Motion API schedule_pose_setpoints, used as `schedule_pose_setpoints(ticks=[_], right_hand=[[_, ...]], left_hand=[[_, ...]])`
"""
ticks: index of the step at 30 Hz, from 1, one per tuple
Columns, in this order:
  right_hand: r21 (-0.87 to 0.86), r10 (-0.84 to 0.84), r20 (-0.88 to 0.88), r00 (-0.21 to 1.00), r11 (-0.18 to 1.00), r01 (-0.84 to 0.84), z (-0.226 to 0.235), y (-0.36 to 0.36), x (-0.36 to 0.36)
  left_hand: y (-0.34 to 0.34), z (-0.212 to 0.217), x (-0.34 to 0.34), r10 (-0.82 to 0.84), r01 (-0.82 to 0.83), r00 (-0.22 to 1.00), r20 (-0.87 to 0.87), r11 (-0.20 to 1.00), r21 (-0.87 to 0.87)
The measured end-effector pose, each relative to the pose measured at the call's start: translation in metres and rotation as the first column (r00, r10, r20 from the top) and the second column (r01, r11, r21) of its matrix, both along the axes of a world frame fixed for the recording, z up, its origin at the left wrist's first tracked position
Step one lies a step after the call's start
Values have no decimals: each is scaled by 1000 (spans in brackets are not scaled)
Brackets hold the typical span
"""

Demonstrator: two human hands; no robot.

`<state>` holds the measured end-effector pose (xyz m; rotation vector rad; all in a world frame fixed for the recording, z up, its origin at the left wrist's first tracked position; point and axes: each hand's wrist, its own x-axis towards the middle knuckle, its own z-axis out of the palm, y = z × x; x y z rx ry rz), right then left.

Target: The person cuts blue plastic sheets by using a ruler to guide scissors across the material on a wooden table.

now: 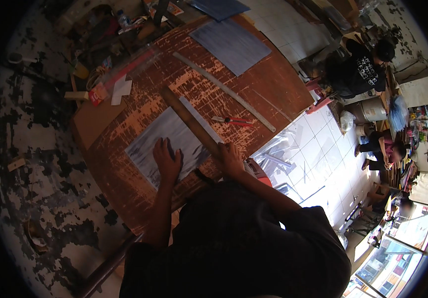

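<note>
Nearest, the right hand [231, 160] grips the near end of a wooden strip [191, 122], while the left hand [167, 160] lies open, fingers spread, on a grey streaked sheet [147, 141]. That sheet rests on the scored table [286, 92], the strip slanting across its right part. Placing and steadying look done; any cutting seems not under way, since the red utility knife [234, 120] lies loose just beyond, held by neither hand. Whether the sheet is marked cannot be told. Farther off lie a long grey ruler [224, 92] and a second grey sheet [231, 47], both untouched.
</note>
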<state>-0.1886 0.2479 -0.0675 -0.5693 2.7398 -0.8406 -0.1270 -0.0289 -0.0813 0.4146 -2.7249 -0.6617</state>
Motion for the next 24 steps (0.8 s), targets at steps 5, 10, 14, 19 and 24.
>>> schedule_pose_setpoints(ticks=[5,10,14,19,24], right_hand=[[-59,0,45,999,998,2,-3,6,7],[-123,6,33,999,992,-2,-18,13,7],[-147,-11,8,1000,989,12,-18,12,9],[-103,-22,-21,1000,994,20,-20,12,10],[-85,10,9,1000,996,-9,-14,10,7]], left_hand=[[6,2,-65,-211,210,977,18,978,15],[0,-2,-95,-279,285,957,77,955,-86],[-2,-3,-101,-292,314,939,182,944,-103],[-1,-4,-106,-287,317,932,223,942,-111],[-2,-2,-111,-296,326,927,229,940,-103]])
